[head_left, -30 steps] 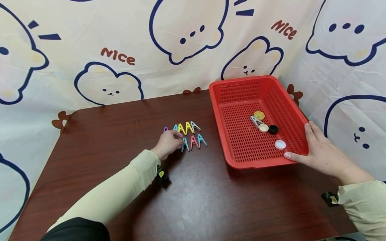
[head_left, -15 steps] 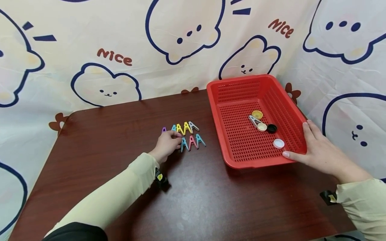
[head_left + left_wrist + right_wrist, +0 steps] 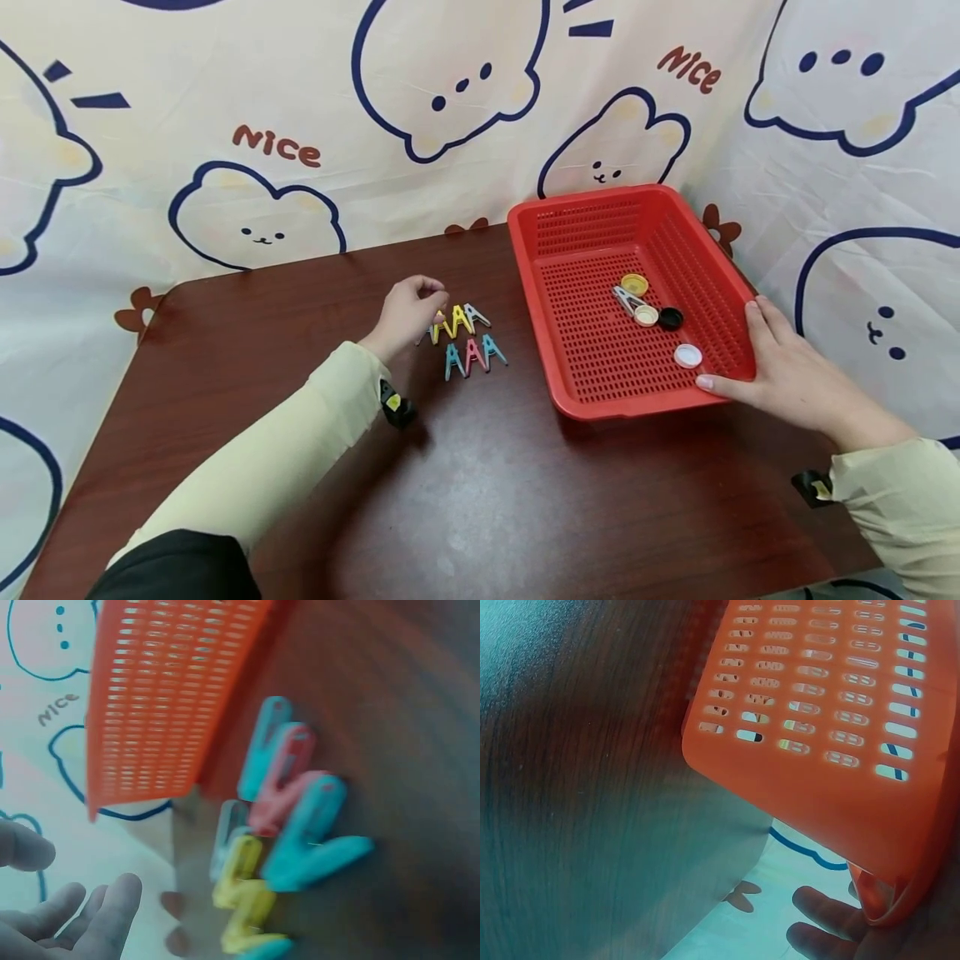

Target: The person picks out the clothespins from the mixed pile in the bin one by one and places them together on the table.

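Note:
My left hand (image 3: pixel 405 315) hovers over the left end of the back row of clothespins, its thumb and fingers apart with nothing between them in the left wrist view. That row holds yellow clothespins (image 3: pixel 459 322), a white one (image 3: pixel 476 316) and a partly covered blue one (image 3: pixel 266 950). In front stand a blue clothespin (image 3: pixel 453 362), a pink one (image 3: pixel 472 357) and another blue one (image 3: pixel 492 352). My right hand (image 3: pixel 798 379) grips the near right corner of the red basket (image 3: pixel 637 408), thumb over the rim and fingers along the outside.
Inside the basket lie a white clothespin (image 3: pixel 627 300), a yellow cap (image 3: pixel 634 285), a cream cap (image 3: pixel 646 316), a black cap (image 3: pixel 671 318) and a white cap (image 3: pixel 687 356). A patterned cloth (image 3: pixel 300 75) hangs behind the brown table (image 3: pixel 487 500).
My left hand has left the front blue clothespin and moved up and back over the back row, where it now covers the spot of the purple clothespin. The right hand keeps its grip.

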Available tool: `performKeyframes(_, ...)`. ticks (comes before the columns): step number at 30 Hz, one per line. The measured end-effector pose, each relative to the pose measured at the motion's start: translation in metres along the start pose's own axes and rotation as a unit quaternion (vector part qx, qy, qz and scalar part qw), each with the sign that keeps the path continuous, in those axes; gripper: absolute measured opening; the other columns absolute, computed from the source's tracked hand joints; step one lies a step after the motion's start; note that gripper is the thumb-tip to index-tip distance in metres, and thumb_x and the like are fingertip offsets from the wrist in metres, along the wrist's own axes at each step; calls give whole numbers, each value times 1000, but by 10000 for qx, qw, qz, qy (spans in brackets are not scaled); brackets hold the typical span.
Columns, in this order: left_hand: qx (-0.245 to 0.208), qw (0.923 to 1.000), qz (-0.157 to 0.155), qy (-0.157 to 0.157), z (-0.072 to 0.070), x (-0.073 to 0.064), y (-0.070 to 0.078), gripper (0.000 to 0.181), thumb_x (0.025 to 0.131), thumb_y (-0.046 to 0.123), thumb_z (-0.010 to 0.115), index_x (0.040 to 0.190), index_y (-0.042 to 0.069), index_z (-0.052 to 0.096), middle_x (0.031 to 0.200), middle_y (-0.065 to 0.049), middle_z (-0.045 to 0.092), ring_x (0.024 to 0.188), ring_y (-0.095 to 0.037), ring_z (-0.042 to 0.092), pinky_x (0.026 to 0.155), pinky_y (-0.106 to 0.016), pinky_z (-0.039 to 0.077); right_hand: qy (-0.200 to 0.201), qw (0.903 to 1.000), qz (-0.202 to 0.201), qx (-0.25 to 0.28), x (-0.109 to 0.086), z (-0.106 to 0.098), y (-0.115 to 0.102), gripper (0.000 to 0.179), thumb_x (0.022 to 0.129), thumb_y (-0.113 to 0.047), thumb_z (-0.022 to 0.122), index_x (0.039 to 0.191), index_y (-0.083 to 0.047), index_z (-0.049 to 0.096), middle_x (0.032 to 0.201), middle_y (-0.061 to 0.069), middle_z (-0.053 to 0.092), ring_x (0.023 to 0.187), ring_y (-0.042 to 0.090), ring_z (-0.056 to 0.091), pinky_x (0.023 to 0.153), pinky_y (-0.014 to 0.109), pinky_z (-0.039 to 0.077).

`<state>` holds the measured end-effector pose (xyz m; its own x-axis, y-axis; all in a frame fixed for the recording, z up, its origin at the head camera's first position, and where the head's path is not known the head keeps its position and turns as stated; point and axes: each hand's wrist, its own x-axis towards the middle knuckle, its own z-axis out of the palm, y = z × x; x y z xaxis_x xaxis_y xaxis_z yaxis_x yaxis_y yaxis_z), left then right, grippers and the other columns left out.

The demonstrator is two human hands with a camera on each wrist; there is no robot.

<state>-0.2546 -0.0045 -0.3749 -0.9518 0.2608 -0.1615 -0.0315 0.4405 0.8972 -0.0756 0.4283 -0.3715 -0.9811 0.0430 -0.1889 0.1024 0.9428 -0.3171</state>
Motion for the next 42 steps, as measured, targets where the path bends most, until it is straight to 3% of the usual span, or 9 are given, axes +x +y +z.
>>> performKeyframes(5,47,9996,276,-2,-1,9,25,39,106,21,56,136,-2,54,125,-19,57,111,-39,67,99,-47,53,27,10000,-14,6,2,1,0,134,84,-62,76,158,8,-11,160,40,-2,129,64,25,88,77,44)
performKeyframes(10,480,9966,664,-74,3,19,52,37,104,23,58,135,3,56,129,-13,60,104,-30,67,95,-43,54,37,10000,8,12,2,1,0,134,84,-63,75,158,8,-10,160,39,-2,130,65,25,90,79,42)
performKeyframes(17,1183,9833,1330,-380,17,34,85,34,103,24,61,131,4,58,125,-11,63,113,-24,59,97,-39,51,84,10000,0,-2,1,1,1,133,84,-62,76,158,9,-9,160,39,-1,130,65,26,92,79,40)
performKeyframes(20,1601,9723,1528,-755,22,40,99,37,104,26,61,133,4,57,127,-11,63,117,-25,59,100,-39,50,59,10000,-11,18,1,2,1,133,84,-62,76,158,9,-9,160,39,-1,130,65,26,92,78,41)
performKeyframes(27,2536,9325,2057,-1542,44,46,133,41,104,27,63,136,3,55,130,-13,59,116,-25,56,101,-36,47,68,10000,-29,16,1,5,0,134,83,-64,76,158,9,-8,161,39,0,131,65,28,92,78,41)
performKeyframes(34,2722,9171,2025,-2091,82,53,163,47,103,24,63,144,6,47,133,-10,57,112,-20,58,95,-31,51,113,9999,1,43,0,4,1,135,82,-62,78,159,9,-7,160,40,2,129,64,29,90,77,43)
performKeyframes(42,3098,8887,2213,-2555,122,64,184,44,102,22,62,142,10,50,127,-4,60,111,-16,56,93,-28,47,93,9999,-8,88,1,2,-1,134,82,-62,78,159,8,-7,159,39,4,128,62,31,88,74,47)
